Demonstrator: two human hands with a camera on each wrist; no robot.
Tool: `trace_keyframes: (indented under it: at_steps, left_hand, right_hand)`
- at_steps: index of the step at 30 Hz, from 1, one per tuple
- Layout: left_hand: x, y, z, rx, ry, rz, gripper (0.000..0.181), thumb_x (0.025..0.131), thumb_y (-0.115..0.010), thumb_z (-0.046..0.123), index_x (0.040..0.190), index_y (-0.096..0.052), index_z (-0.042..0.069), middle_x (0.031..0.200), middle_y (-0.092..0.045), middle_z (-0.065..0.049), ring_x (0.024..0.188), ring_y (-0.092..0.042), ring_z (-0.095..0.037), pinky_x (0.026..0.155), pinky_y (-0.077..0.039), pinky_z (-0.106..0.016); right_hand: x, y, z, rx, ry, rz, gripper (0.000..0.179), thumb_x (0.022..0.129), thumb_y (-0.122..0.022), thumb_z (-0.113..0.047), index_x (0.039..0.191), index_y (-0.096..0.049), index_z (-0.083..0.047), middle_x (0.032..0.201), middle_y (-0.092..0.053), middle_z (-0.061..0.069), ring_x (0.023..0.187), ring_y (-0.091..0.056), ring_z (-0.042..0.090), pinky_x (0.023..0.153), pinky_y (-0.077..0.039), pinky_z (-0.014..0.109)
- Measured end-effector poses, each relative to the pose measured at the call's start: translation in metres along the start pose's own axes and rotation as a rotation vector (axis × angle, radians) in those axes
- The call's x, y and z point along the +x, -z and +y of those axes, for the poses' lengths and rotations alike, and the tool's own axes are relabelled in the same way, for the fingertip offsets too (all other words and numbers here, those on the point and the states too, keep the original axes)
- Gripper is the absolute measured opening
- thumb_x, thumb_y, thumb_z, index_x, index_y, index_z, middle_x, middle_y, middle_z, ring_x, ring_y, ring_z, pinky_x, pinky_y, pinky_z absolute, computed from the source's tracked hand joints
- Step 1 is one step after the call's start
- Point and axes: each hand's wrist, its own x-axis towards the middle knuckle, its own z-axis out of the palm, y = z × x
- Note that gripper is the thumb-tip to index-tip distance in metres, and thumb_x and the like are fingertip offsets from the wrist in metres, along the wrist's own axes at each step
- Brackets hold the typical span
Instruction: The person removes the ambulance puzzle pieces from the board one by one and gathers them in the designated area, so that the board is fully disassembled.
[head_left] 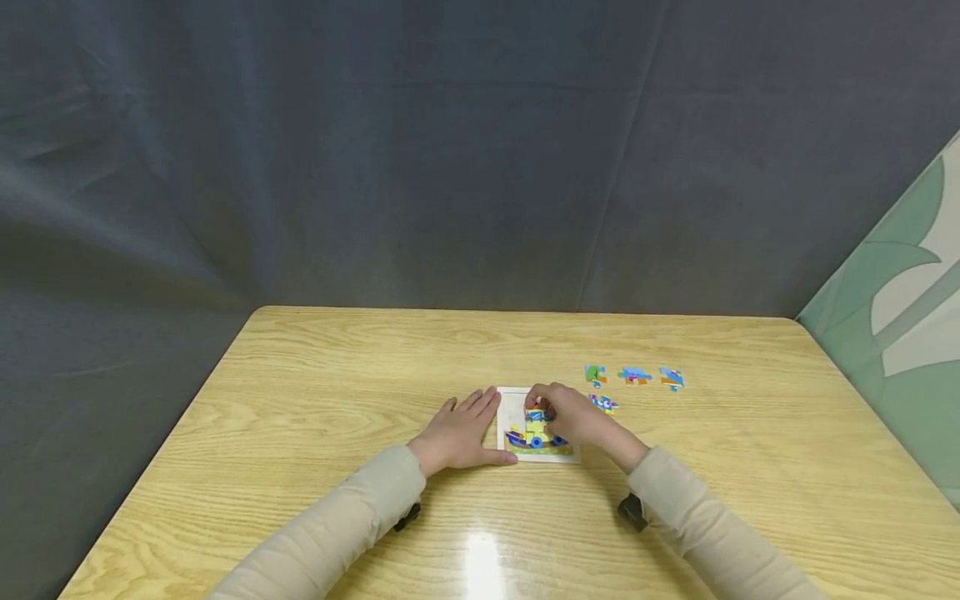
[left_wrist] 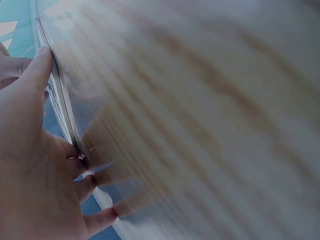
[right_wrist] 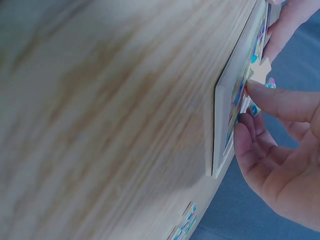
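A jigsaw puzzle in a white-bordered frame (head_left: 540,457) lies flat on the table, partly filled with a colourful vehicle picture. My left hand (head_left: 463,433) rests at its left side, fingers extended and spread, the thumb along the near border. In the left wrist view, that hand (left_wrist: 37,145) touches the frame's edge. Over the upper right of the frame, my right hand (head_left: 572,414) pinches a puzzle piece. The right wrist view has this puzzle piece (right_wrist: 261,70) tilted above the picture, by the thumb of the right hand (right_wrist: 285,155); the fingers partly hide it.
Several loose puzzle pieces lie right of the frame: a green one (head_left: 595,374), a blue one (head_left: 635,375), another blue one (head_left: 672,378) and one with eyes (head_left: 603,404). Behind the wooden table (head_left: 337,375) hangs a dark curtain (head_left: 450,167).
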Motion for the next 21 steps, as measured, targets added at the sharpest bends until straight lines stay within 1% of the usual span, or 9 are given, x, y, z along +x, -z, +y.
trace_keyframes:
  at_steps: [3, 5, 9, 11, 13, 16, 21]
  left_hand:
    - [0.000, -0.001, 0.000, -0.001, 0.003, 0.000, 0.098, 0.084, -0.047, 0.073, 0.155, -0.012, 0.015, 0.163, -0.009, 0.000, 0.150, -0.014, -0.019, 0.120, -0.019, -0.051]
    - [0.001, -0.001, 0.000, 0.003, 0.005, 0.002, 0.099, 0.084, -0.046, 0.074, 0.155, -0.012, 0.015, 0.163, -0.009, 0.000, 0.150, -0.015, -0.020, 0.120, -0.019, -0.051]
    - [0.000, -0.002, 0.000, 0.006, 0.007, 0.003, 0.098, 0.084, -0.046, 0.074, 0.155, -0.012, 0.015, 0.163, -0.009, 0.000, 0.150, -0.014, -0.019, 0.120, -0.019, -0.051]
    - [0.000, -0.002, 0.000, 0.004, 0.008, 0.003, 0.098, 0.084, -0.046, 0.073, 0.155, -0.012, 0.015, 0.163, -0.009, 0.000, 0.150, -0.014, -0.019, 0.120, -0.018, -0.051]
    - [0.000, -0.001, 0.001, 0.002, 0.009, 0.000, 0.098, 0.085, -0.047, 0.072, 0.155, -0.011, 0.015, 0.163, -0.008, 0.000, 0.150, -0.014, -0.019, 0.120, -0.018, -0.051]
    - [-0.001, 0.000, 0.001, -0.002, 0.010, -0.001, 0.098, 0.085, -0.048, 0.072, 0.155, -0.011, 0.015, 0.163, -0.008, 0.000, 0.150, -0.014, -0.019, 0.120, -0.018, -0.051]
    - [0.000, -0.001, 0.002, -0.001, 0.010, 0.000, 0.098, 0.085, -0.047, 0.072, 0.155, -0.011, 0.015, 0.163, -0.009, 0.000, 0.150, -0.014, -0.019, 0.120, -0.018, -0.050]
  right_hand:
    - [0.000, -0.001, 0.000, 0.010, 0.000, 0.011, 0.044, 0.076, -0.065, 0.016, 0.114, -0.055, -0.004, 0.089, -0.057, 0.010, 0.076, -0.048, 0.018, 0.067, -0.045, 0.029]
    - [0.000, -0.001, -0.001, 0.018, -0.011, 0.015, 0.044, 0.076, -0.066, 0.016, 0.114, -0.054, -0.004, 0.085, -0.055, 0.008, 0.074, -0.046, 0.017, 0.066, -0.043, 0.028]
    - [-0.001, 0.001, -0.003, 0.048, -0.028, 0.016, 0.034, 0.076, -0.066, 0.015, 0.104, -0.058, -0.004, 0.082, -0.055, 0.006, 0.071, -0.047, 0.016, 0.063, -0.042, 0.025]
    - [-0.002, 0.003, -0.003, 0.074, -0.024, 0.019, 0.028, 0.078, -0.065, 0.014, 0.099, -0.060, -0.004, 0.081, -0.056, 0.007, 0.071, -0.048, 0.015, 0.062, -0.042, 0.024]
    - [-0.003, 0.005, -0.002, 0.108, -0.011, 0.020, 0.023, 0.080, -0.062, 0.013, 0.098, -0.061, -0.003, 0.082, -0.057, 0.008, 0.071, -0.049, 0.015, 0.062, -0.042, 0.024]
    - [-0.006, 0.010, 0.001, 0.166, -0.001, 0.008, 0.020, 0.084, -0.060, 0.010, 0.100, -0.062, -0.002, 0.084, -0.057, 0.010, 0.072, -0.052, 0.016, 0.062, -0.044, 0.024]
    - [-0.009, 0.016, 0.006, 0.265, -0.022, -0.013, 0.023, 0.086, -0.058, 0.007, 0.108, -0.062, 0.002, 0.089, -0.059, 0.011, 0.076, -0.055, 0.016, 0.065, -0.047, 0.024]
